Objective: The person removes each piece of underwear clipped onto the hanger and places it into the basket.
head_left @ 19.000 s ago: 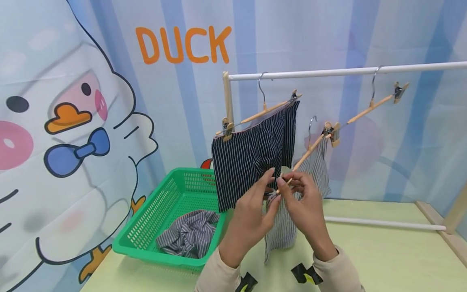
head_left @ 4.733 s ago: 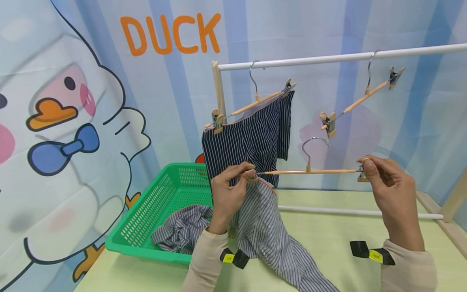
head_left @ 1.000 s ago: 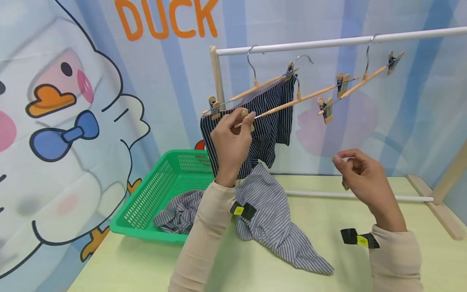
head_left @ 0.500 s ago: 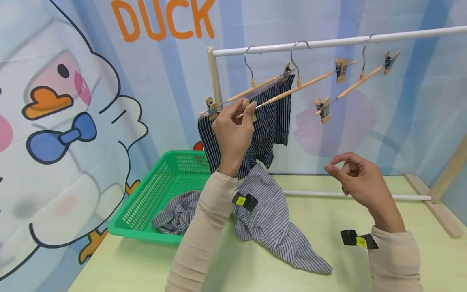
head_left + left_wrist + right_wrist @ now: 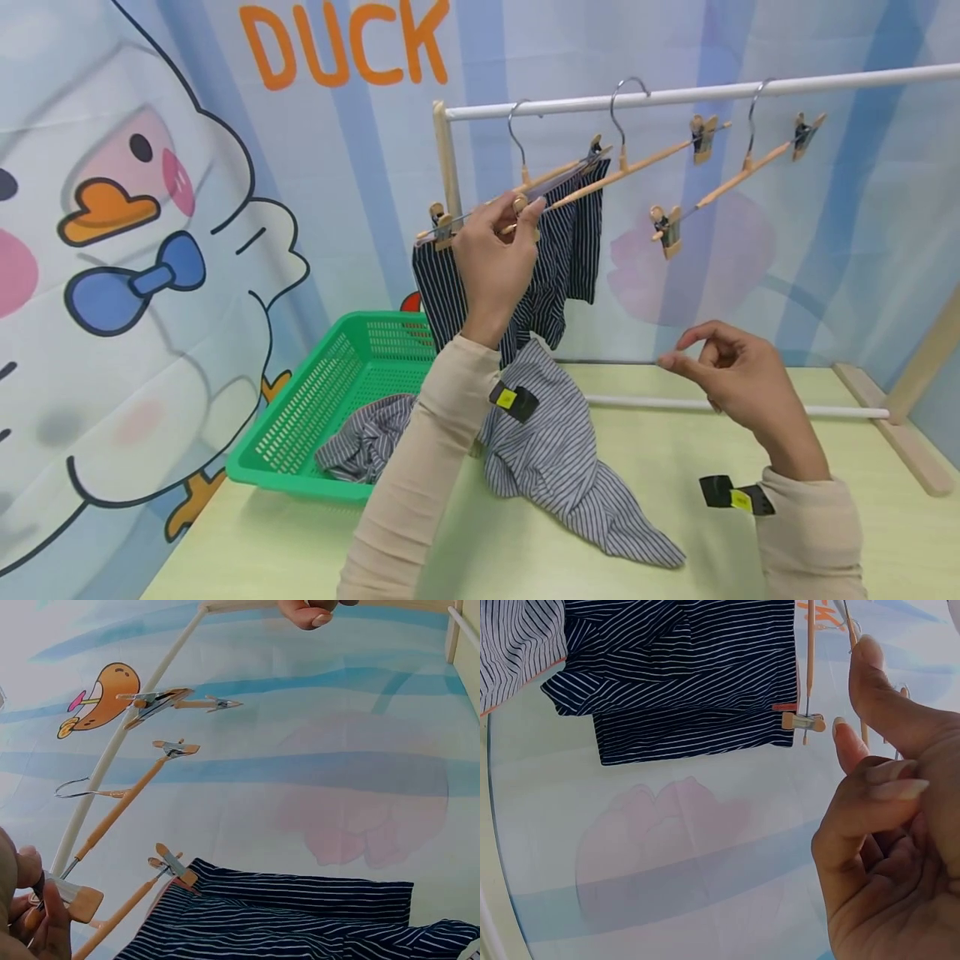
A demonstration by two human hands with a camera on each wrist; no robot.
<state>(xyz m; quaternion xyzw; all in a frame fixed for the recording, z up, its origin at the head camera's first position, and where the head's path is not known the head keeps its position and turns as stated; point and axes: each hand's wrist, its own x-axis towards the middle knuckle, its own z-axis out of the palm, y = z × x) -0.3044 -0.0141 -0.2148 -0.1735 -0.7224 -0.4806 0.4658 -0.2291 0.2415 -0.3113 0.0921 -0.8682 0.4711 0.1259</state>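
One two-clip hanger [image 5: 652, 162]: slim tan wooden bar with thin metal rods at its ends and a curved steel hook; it slants between the two other hangers, near end lower.
Hook: its curve crosses the white rail [image 5: 720, 91]; whether the rail bears any weight, I cannot tell.
Left hand [image 5: 497, 250]: thumb and forefinger pinch the near clip [image 5: 82, 902], at the hanger's lower end.
Right hand [image 5: 738, 379]: in the air above the table [image 5: 660, 467], well apart from the hanger; thumb and forefinger bend toward each other with a gap between the tips, other fingers loosely curled, holding nothing.
Dark pinstriped garment [image 5: 585, 242]: clipped to the leftmost hanger, partly behind the left hand.
Grey striped garment [image 5: 551, 433]: partly hidden by the left forearm, lower end on the table.
Since 4.7 seconds ago: the right hand has left the far clip [image 5: 702, 138]; the bar, level then, now slopes, and the hook has risen to the rail.
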